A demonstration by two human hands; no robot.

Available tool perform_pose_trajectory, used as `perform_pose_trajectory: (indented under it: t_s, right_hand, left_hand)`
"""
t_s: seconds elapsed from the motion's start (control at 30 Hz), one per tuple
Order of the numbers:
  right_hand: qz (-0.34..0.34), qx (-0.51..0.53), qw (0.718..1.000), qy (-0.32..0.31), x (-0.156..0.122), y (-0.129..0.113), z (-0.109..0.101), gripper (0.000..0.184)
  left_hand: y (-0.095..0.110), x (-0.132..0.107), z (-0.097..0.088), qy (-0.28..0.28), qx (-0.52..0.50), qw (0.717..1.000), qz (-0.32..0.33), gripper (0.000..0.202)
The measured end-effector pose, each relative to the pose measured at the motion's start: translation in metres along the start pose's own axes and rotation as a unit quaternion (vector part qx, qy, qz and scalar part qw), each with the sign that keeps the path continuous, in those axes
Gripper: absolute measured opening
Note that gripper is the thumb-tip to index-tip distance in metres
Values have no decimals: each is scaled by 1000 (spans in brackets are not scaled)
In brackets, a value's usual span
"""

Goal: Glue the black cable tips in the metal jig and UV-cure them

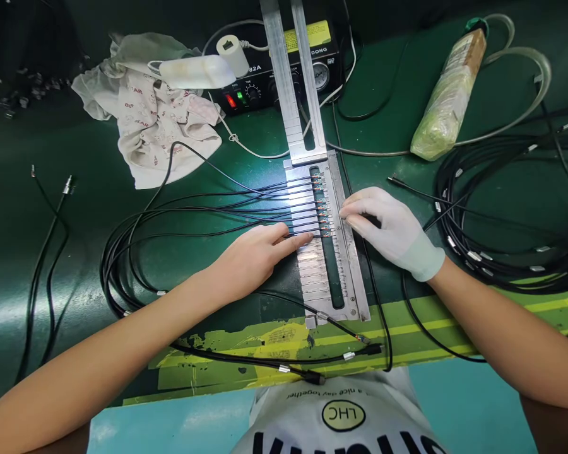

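Observation:
A slotted metal fixture (329, 277) lies on the green bench, with several thin black cables (246, 211) laid side by side across its upper slots, their copper-coloured ends (322, 205) lined up in the centre groove. My bare left hand (260, 252) rests flat on the cables at the fixture's left edge, fingers stretched out and pressing on the lowest cable. My right hand (390, 230), in a white glove, sits at the fixture's right edge with fingers curled together toward the cable ends. What those fingertips pinch is hidden.
A black control box (284, 82) with lit red and green lamps stands at the back, behind two metal rails (296, 88). A crumpled cloth (161, 120) lies at back left, a wrapped bundle (449, 94) at back right, and a coil of black cables (502, 221) at right.

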State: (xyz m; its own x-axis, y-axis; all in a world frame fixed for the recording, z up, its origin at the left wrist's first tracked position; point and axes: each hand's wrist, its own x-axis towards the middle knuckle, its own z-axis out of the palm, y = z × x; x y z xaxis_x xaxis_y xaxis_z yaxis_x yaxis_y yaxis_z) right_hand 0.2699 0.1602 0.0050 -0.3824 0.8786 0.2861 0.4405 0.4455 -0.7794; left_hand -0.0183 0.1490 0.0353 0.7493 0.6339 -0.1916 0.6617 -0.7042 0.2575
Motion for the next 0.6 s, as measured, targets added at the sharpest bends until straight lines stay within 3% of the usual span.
perform_pose_trajectory:
  t_s: [0.27, 0.43, 0.6]
  right_hand:
    - [6, 14, 1000, 2, 1, 2, 0, 14]
    - [10, 15, 1000, 3, 2, 2, 0, 14]
    - [9, 9, 1000, 7, 3, 1, 1, 15]
  left_hand:
    - [13, -11, 23, 146, 71, 986, -35, 44]
    - [10, -17, 40, 139, 28, 989, -38, 47]
    - [12, -7, 29, 149, -20, 989, -14, 40]
